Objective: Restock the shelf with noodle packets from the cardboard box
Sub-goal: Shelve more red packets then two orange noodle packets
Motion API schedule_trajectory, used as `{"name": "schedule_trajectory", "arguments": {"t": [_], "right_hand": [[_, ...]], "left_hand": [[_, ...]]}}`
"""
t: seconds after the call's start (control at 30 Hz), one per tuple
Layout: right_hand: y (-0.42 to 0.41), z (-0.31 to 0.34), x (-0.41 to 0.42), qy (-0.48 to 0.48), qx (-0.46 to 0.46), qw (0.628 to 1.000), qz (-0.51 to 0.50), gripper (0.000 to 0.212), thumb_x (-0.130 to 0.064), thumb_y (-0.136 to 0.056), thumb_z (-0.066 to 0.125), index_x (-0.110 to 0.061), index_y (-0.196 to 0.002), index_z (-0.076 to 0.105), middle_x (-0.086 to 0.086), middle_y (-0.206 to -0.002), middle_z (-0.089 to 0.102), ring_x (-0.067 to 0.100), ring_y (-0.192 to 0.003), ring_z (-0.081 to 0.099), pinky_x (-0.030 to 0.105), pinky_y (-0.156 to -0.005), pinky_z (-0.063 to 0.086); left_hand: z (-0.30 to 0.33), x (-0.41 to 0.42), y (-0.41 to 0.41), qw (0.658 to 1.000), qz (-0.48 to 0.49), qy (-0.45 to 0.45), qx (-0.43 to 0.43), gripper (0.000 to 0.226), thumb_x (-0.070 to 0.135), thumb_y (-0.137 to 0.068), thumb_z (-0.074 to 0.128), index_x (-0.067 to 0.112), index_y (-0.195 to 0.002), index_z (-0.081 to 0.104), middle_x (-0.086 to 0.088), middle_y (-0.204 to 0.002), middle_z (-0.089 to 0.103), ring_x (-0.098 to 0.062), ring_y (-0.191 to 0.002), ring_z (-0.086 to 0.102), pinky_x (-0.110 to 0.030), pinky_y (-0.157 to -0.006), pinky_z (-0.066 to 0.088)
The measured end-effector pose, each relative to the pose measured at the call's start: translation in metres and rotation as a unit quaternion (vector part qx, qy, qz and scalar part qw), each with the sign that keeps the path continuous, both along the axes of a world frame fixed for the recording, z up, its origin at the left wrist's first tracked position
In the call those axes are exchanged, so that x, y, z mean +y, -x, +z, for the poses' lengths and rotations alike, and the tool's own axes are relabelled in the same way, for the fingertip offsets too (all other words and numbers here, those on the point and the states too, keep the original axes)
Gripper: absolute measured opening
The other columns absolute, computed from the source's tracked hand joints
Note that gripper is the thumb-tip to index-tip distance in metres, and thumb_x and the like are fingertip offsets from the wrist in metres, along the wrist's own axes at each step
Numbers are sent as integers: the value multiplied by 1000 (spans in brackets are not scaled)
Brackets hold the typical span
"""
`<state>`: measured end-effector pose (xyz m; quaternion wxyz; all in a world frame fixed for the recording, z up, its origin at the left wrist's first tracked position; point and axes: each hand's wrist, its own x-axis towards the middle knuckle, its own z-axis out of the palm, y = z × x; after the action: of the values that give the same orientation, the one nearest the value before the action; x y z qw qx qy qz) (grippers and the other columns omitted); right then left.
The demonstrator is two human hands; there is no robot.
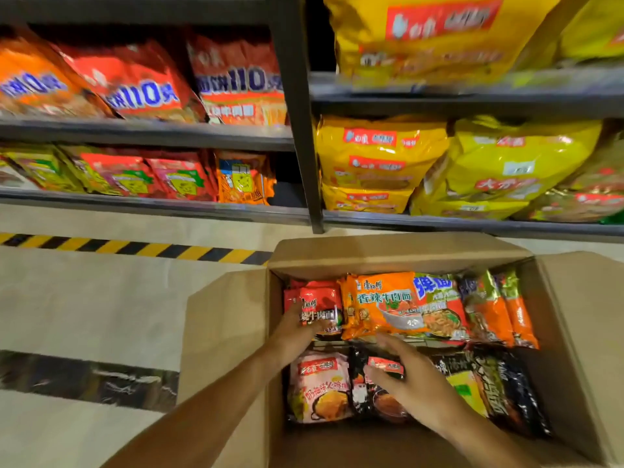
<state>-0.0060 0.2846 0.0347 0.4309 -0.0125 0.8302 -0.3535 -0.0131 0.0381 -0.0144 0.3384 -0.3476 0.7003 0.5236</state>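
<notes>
An open cardboard box (229, 332) stands on the floor in front of the shelf (148, 131). It holds several noodle packets in two rows. My left hand (297, 332) reaches into the back left of the box, its fingers closed around a red noodle packet (320, 300). Beside that lies an orange noodle packet (381, 304). My right hand (408, 380) hovers with fingers spread over a black packet (363, 383) in the front row, touching or just above it. A pink packet (320, 386) lies at the front left.
The dark metal shelving carries red, orange and yellow noodle bags on several levels, split by an upright post (304, 130). There is a gap on the lowest left shelf next to the post (287, 194). Yellow-black hazard tape (135, 246) runs along the floor.
</notes>
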Motion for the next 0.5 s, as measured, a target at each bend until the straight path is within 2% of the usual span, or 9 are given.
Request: {"name": "schedule_trajectory", "arguments": {"t": [0.07,0.2,0.27,0.37,0.4,0.5], "right_hand": [[-4,-21,2,3,-8,1000,-5,70,-65,-86,61,-49,-147,32,-25,-152,37,2,-140,35,31,-116,33],[-8,-51,3,-4,-17,1000,-10,68,-61,-88,60,-50,-148,30,-30,-146,35,1,-139,33,26,-112,31],[-10,-61,4,-2,-23,1000,-4,68,-60,-89,59,-50,-149,27,-33,-139,32,-3,-134,31,21,-106,28],[-11,-74,5,11,-11,1000,13,72,-65,-88,55,-49,-150,23,-36,-140,26,-8,-130,26,18,-103,26],[-11,-77,5,13,-5,1000,15,72,-66,-87,54,-49,-150,23,-37,-140,25,-9,-130,25,18,-103,25],[-13,-83,5,16,6,1000,21,71,-69,-87,50,-50,-150,21,-36,-140,26,-10,-128,26,19,-100,25]], "left_hand": [[-31,7,3,999,15,43,-24,105,57,-73,75,21,-155,21,-5,-157,32,-26,-143,35,-43,-117,32],[-85,10,6,992,47,96,-73,102,40,-86,71,8,-156,3,-14,-160,23,-33,-146,27,-43,-118,29],[-108,10,7,990,63,93,-83,99,36,-87,71,8,-154,4,-15,-155,32,-32,-141,36,-41,-115,34],[-127,14,8,990,69,83,-96,80,31,-90,68,6,-148,18,-14,-142,46,-28,-125,50,-34,-99,43],[-132,15,8,988,72,87,-106,81,32,-90,69,5,-148,18,-14,-144,42,-29,-128,47,-33,-98,41],[-144,17,10,982,84,133,-108,109,39,-79,78,8,-155,6,-15,-158,18,-36,-145,24,-41,-116,31]]}}
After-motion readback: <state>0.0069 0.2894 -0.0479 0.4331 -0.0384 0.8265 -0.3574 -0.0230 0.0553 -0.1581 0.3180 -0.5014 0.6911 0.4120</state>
